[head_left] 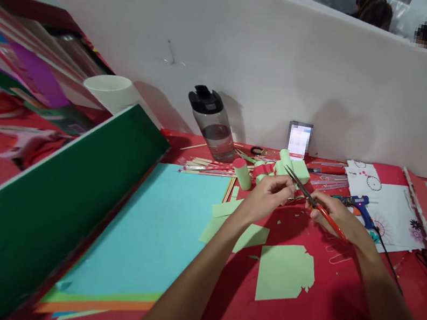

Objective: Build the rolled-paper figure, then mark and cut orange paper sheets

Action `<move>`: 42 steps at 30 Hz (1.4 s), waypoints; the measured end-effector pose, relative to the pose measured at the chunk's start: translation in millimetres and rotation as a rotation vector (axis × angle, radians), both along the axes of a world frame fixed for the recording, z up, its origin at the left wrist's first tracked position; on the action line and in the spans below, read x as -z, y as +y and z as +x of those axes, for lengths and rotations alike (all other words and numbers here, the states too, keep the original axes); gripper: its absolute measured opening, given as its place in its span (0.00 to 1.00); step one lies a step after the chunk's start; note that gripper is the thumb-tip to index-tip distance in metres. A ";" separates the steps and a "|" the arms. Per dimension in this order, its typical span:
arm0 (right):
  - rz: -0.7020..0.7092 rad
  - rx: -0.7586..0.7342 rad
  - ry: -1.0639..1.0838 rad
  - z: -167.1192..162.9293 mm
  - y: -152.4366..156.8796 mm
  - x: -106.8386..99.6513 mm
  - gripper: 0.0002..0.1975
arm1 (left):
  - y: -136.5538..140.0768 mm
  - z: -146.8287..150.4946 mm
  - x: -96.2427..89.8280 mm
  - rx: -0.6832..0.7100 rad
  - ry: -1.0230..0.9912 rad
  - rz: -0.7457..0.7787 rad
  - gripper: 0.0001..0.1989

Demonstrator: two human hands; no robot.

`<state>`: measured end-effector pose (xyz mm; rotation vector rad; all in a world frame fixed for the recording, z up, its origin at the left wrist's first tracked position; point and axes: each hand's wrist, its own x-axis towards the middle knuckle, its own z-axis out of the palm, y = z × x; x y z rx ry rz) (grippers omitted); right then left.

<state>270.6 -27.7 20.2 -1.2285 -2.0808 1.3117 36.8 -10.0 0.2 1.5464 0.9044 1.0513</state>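
Note:
Red-handled scissors are in my right hand, their blades pointing up and to the left. My left hand is closed in a pinch just left of the blades; whatever the fingertips hold is too small or hidden to name. Behind the hands stand light green paper shapes, and a green paper roll with a red top is left of my left hand. Below the hands lies a light green paper sheet with a jagged right edge, among small scraps. Another green piece lies partly behind my left forearm.
A water bottle and thin sticks are at the back. Blue paper lies left, beside a dark green board. A blue glue gun with its cord is right. A phone leans on the white partition.

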 end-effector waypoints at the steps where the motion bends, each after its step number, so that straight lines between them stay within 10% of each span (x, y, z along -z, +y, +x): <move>1: 0.000 -0.004 0.011 0.0 -0.2 -0.2 0.24 | 0.1 0.0 0.2 -0.003 -0.001 -0.001 0.15; 42: -0.012 -0.004 -0.054 0.7 1.5 -2.4 0.23 | 0.6 0.3 0.0 -0.020 0.018 -0.024 0.14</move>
